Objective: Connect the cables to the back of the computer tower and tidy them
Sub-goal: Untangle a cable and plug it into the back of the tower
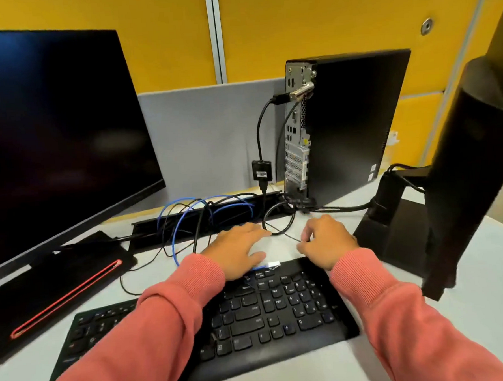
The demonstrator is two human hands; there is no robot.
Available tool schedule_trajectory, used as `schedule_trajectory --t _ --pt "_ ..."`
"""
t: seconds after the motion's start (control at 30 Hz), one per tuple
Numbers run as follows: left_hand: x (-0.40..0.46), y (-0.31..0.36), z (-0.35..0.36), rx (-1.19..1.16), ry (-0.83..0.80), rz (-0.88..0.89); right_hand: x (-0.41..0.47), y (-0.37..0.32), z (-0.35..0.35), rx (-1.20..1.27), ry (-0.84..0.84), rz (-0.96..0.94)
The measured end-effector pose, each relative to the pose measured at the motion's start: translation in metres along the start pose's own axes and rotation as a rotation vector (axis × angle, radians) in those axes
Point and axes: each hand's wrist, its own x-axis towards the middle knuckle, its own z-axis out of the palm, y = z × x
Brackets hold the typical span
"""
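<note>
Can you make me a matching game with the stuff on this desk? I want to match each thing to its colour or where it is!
Things:
1. looped cable
2. keyboard
3. computer tower
4. sleeves

Clues:
A. pink
B. stands upright at the back of the desk, ports facing left
C. blue
D. black, flat under the person's wrists

Pairs: 1-C, 2-D, 3-B, 4-A
</note>
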Motion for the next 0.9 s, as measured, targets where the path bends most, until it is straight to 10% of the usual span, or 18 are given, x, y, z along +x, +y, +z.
schedule_trajectory --t 0.5,0.77,0.9 --pt "0.034 0.008 0.002 -0.681 0.284 -0.176 0.009 0.014 0.023 0.247 0.061 -0.049" --pt "0.031 -0.003 0.015 -0.808 0.356 -0.264 0.014 0.017 0.024 0.276 0.032 -0.102" --pt "0.026 -0.002 0.017 -0.504 0.400 -0.339 0.021 0.005 0.015 0.444 0.119 -0.068"
